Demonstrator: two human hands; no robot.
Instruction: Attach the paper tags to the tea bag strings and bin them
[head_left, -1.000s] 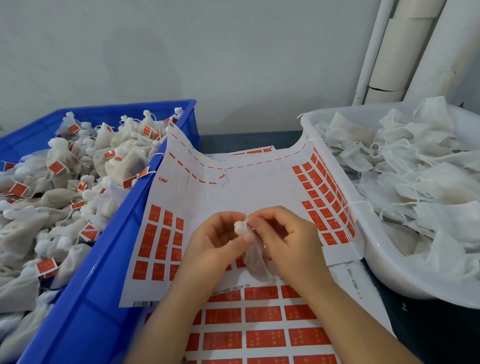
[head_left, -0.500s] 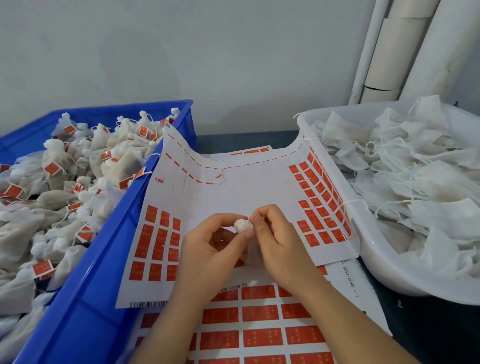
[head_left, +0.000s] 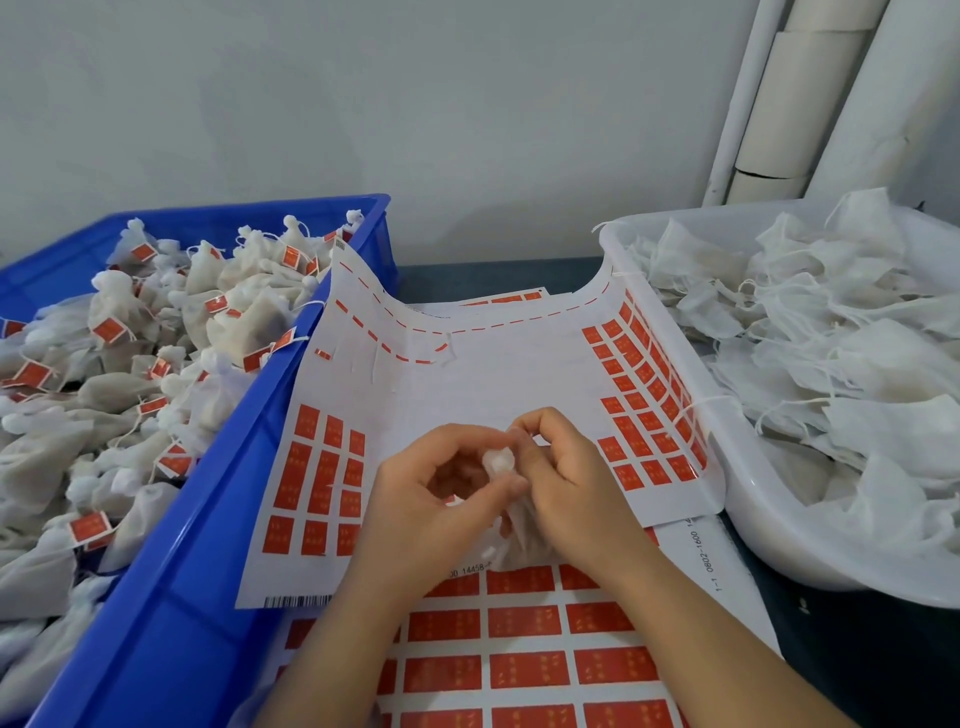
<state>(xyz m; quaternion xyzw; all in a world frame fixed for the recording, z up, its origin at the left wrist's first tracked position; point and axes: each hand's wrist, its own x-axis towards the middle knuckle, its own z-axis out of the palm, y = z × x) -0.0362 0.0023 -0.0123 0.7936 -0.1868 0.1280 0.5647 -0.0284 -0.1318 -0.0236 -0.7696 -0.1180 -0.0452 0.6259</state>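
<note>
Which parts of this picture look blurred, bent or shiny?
Head view: light is soft and even, shadows faint; the held tea bag is blurred; the wide lens makes the pipes lean; the red stickers by the white tub show a slight sheen.

Single head-worn wide-angle view, taken from above and behind the work, facing forward and down toward the wall (head_left: 415, 104). Close range: left hand (head_left: 441, 499), right hand (head_left: 566, 483) and tea bag (head_left: 500, 460) nearest the lens, just below centre, forearms entering from the bottom edge. Cropped at the left edge, a blue crate (head_left: 208, 519); at the right, a white tub (head_left: 737, 467).
</note>
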